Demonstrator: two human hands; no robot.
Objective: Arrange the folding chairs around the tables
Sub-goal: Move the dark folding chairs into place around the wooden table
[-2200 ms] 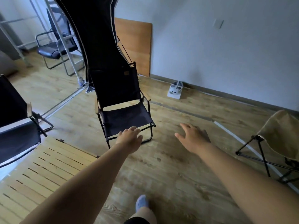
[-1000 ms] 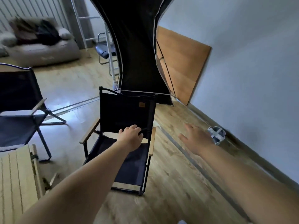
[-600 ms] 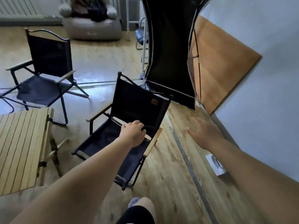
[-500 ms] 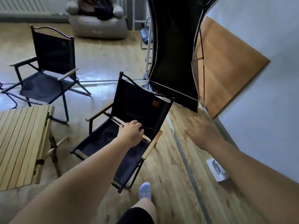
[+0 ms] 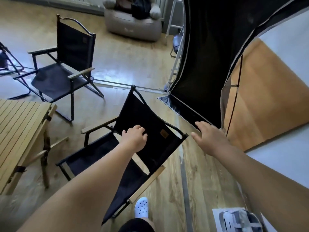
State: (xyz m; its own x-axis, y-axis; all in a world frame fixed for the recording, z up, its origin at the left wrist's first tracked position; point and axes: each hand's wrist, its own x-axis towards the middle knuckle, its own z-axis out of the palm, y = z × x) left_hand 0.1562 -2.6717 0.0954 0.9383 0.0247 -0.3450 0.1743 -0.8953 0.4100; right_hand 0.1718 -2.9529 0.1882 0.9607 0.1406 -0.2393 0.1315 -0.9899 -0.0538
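Note:
A black folding chair with wooden armrests stands unfolded in the middle of the floor, its seat facing left toward the slatted wooden table. My left hand grips the fabric backrest of this chair. Spread and holding nothing, my right hand hovers just right of the backrest's corner, apart from it. A second black folding chair stands farther back on the left, beyond the table's far corner.
A black fabric screen hangs down to the floor just behind the chair, with a wooden board leaning on the wall at right. A grey sofa sits at the back. A white box lies bottom right. My foot is beside the chair.
My view has swung left and I have stepped closer. The chair in my left hand now sits nearer the table and turned toward it; my right hand has come nearer the backrest.

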